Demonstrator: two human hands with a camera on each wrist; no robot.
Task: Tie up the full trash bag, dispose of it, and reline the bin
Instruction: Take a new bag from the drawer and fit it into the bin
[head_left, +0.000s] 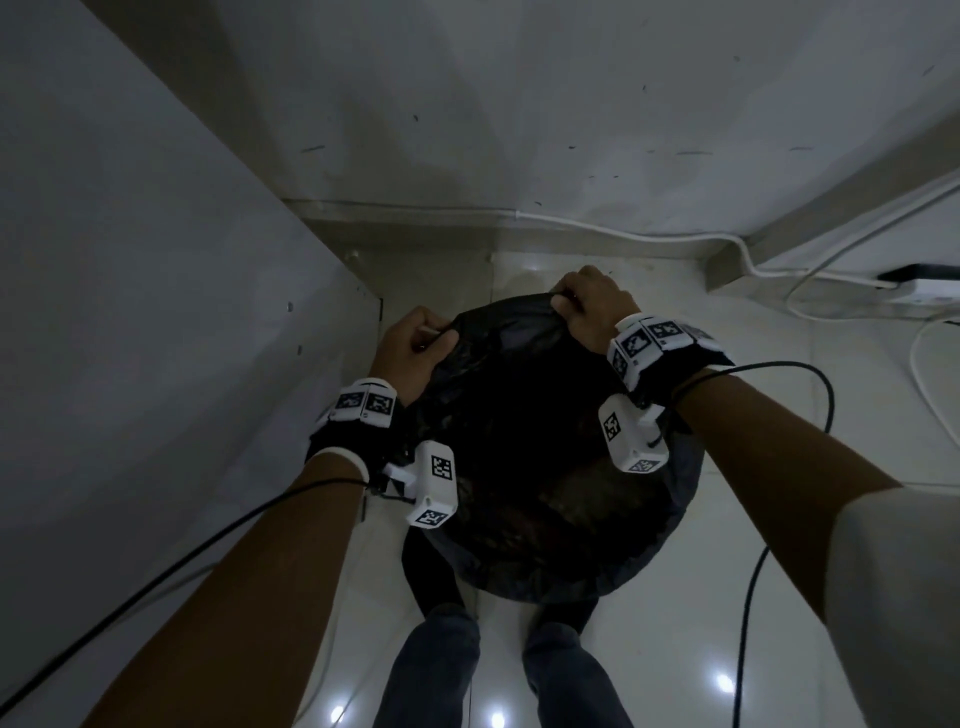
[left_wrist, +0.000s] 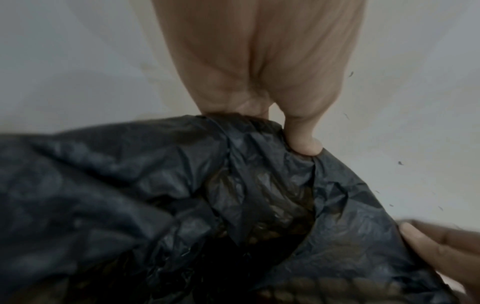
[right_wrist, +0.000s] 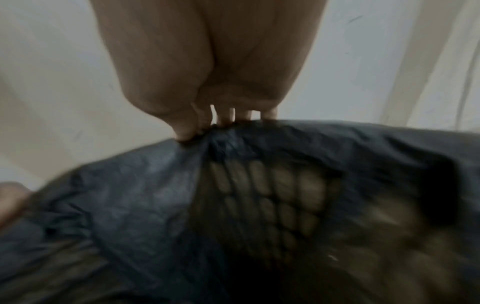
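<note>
A black trash bag (head_left: 524, 415) lines a round bin on the floor between my feet. My left hand (head_left: 415, 345) pinches the bag's edge at the far left of the rim. My right hand (head_left: 582, 301) grips the edge at the far right of the rim. In the left wrist view the left hand (left_wrist: 259, 123) bunches the black bag (left_wrist: 155, 195) between thumb and fingers. In the right wrist view the right hand (right_wrist: 207, 123) pinches the bag (right_wrist: 130, 195), and the bin's mesh wall (right_wrist: 272, 189) shows through the plastic. The bag's contents are too dark to make out.
A grey cabinet side (head_left: 130, 312) stands close on the left and a white wall (head_left: 519, 104) behind. White cables (head_left: 753, 260) and a power strip (head_left: 919, 286) lie at the right. Black wrist cables (head_left: 753, 571) trail over the glossy tiled floor (head_left: 675, 649).
</note>
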